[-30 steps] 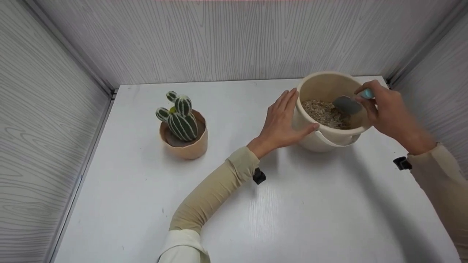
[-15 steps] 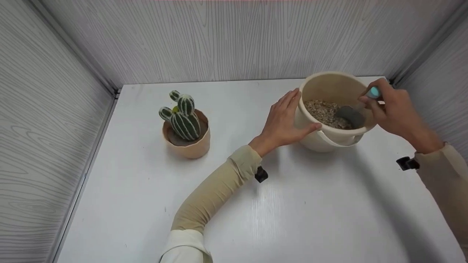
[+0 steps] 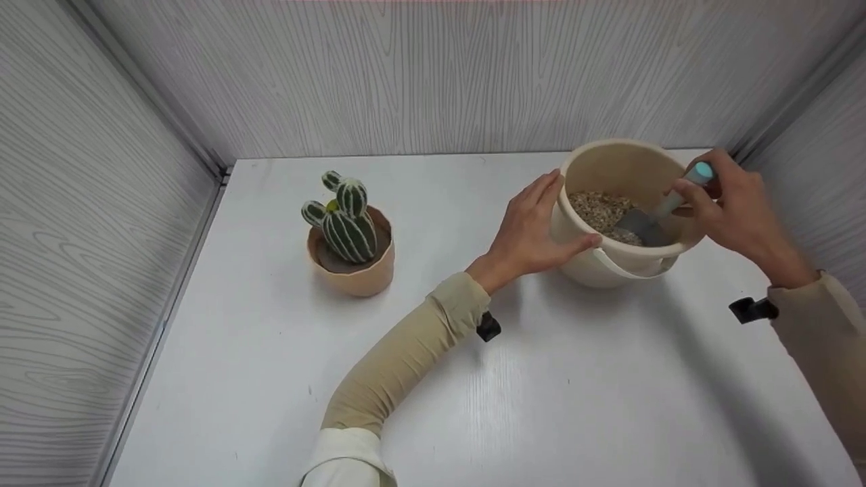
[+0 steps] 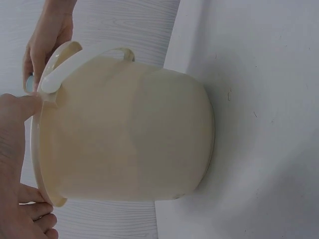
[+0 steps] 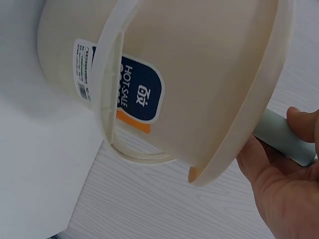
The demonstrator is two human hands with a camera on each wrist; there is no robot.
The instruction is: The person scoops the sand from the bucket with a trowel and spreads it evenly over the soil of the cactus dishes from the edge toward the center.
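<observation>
My left hand (image 3: pixel 531 230) flat against the bucket (image 3: pixel 612 260) at the table's (image 3: pixel 473 406) far right, fingers straight, my right hand (image 3: pixel 734 210) pinching the scoop (image 3: pixel 659 213), blade in the gravel (image 3: pixel 595 206), cactus (image 3: pixel 346 220) well left.

Cream bucket (image 3: pixel 612 260) with navy-and-orange label (image 5: pixel 142 97), green white-striped cactus (image 3: pixel 345 220), terracotta pot (image 3: pixel 358 277), pale-teal-handled scoop (image 3: pixel 666 203)

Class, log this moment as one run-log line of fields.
left hand: steadies bucket | right hand: grips scoop in gravel | cactus pot: untouched, apart
</observation>
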